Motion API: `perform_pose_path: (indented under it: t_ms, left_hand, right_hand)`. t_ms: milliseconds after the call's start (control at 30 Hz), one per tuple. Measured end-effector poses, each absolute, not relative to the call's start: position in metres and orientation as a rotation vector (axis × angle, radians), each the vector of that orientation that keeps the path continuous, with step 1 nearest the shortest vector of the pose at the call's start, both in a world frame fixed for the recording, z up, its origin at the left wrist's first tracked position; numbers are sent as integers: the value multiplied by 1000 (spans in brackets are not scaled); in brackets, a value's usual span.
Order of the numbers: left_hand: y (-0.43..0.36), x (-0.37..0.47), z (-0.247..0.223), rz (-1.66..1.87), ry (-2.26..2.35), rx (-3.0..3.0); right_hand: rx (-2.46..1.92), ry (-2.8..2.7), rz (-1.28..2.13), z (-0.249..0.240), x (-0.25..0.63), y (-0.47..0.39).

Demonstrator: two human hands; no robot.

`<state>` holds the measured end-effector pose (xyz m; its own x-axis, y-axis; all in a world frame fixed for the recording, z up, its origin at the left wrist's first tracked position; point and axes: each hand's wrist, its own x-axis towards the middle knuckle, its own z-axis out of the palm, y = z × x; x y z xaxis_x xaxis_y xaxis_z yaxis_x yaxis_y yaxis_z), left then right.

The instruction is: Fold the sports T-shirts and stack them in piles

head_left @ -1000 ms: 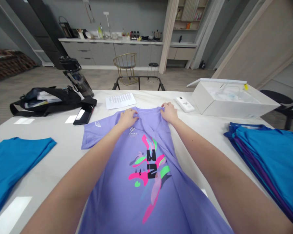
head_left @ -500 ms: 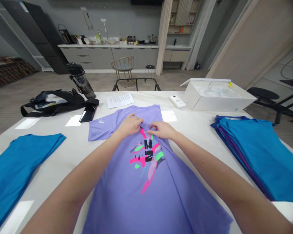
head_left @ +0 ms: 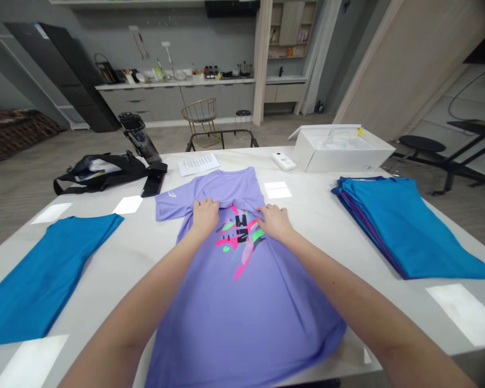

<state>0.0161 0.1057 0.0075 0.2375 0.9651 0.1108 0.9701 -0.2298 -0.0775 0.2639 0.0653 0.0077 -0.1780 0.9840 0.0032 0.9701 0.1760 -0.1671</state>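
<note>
A lavender T-shirt with a bright pink, green and black print lies on the white table, its collar toward the far side and one sleeve spread to the left. My left hand grips the cloth at the upper left of the print, fingers curled. On the print's right side, my right hand pinches the shirt's cloth near its edge. Between the two hands the fabric is bunched in a crosswise fold. The right sleeve is not visible as a spread piece.
Folded blue garment on the left; stack of blue and purple garments on the right. Toward the far edge are a black bag, a phone, a bottle, a paper, a white device and an open white box.
My hands have moved apart, the left one to the left and the right one slightly right, drawing the cloth between them wider. The camera view has also shifted.
</note>
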Motion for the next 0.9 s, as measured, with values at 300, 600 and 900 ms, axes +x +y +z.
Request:
perform_pose_path:
  t_ms: [300, 600, 900]
  left_hand:
    - [35, 53, 14, -136, -1707, -2659]
    - [-69, 105, 3, -184, -1478, -2975]
    - [-117, 111, 10, -376, -1580, -2885]
  right_hand:
    - [-2153, -2169, 355, 15, 296, 3]
    - [-2181, -2190, 348, 15, 306, -59]
    - [-2340, -2199, 428, 35, 329, -108]
